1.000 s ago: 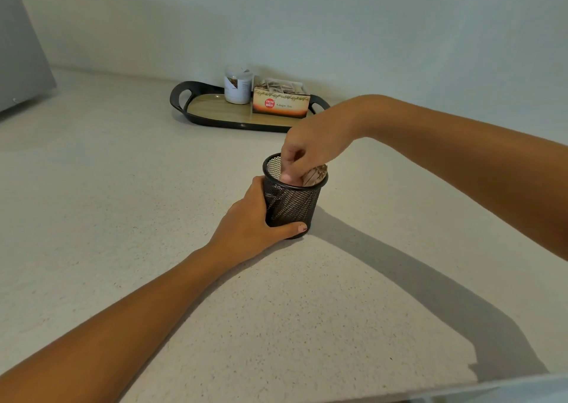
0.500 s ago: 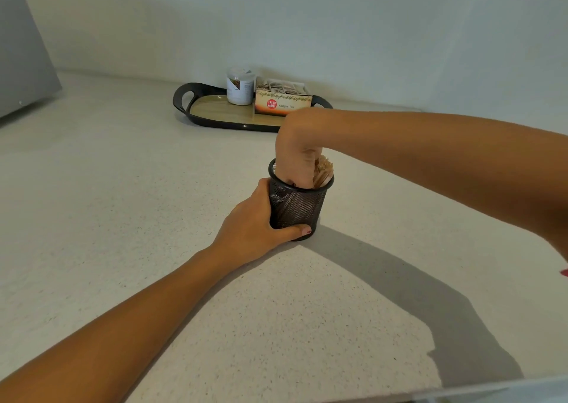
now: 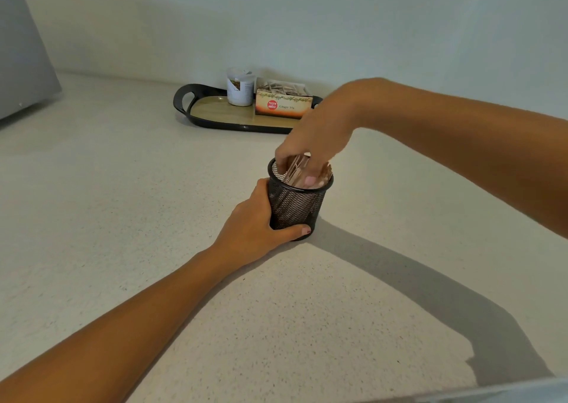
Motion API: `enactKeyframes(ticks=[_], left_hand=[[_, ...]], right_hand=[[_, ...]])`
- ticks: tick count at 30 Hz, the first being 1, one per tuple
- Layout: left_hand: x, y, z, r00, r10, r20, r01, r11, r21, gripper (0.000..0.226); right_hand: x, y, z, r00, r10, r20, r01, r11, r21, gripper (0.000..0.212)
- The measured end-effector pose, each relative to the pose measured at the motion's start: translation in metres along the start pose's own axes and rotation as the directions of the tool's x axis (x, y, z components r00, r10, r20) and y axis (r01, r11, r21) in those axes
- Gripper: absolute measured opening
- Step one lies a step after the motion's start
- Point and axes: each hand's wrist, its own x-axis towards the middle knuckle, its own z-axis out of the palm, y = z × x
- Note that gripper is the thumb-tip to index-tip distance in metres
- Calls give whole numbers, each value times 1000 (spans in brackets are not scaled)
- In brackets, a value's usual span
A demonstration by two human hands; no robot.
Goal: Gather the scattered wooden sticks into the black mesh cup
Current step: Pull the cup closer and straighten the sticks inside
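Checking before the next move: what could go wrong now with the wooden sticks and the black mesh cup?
1. The right hand has its fingers curled among the thin wooden sticks inside the round black mesh cup. Withdrawing could drag some back onto the speckled white countertop.
2. Only the left hand, gripping the cup's side, steadies it. A sideways push on the sticks might tip it.

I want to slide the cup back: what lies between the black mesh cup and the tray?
Head view: bare counter between black mesh cup and tray; the right hand hides part.
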Motion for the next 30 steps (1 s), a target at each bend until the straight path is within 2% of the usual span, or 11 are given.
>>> enactKeyframes(ticks=[5,11,15,19,22,25,27,29,30], left_hand=[[2,-1,1,1000,-12,3,12,1000,-1,93],[2,-1,1,1000,-18,-22,18,1000,-1,90],[1,-2,1,1000,-8,-20,8,1000,2,93],[1,-3,2,1000,3,-25,-3,1000,-1,93],[2,-2,2,1000,2,-27,-1,1000,15,94],[1,-1,2,1000,2,-29,-2,1000,10,93],[1,-1,2,999,6,-35,-6,1000,6,92],[1,-1,2,999,12,-37,-12,1000,7,94],[1,0,2,999,15,-35,-15,1000,8,95]], right_hand=[[3,6,0,991,-112,69,112,994,1,42],[16,1,31,985,-137,102,148,983,-108,34],[16,8,39,991,-133,-10,130,983,-129,37],[14,14,51,975,-134,-178,131,991,-30,32],[11,14,58,898,-140,-417,201,974,106,31],[6,13,66,759,-138,-637,262,959,104,27],[1,13,73,728,-177,-662,299,952,73,28],[-3,13,83,778,-192,-598,301,950,86,47],[-4,14,88,803,-158,-574,290,946,146,54]])
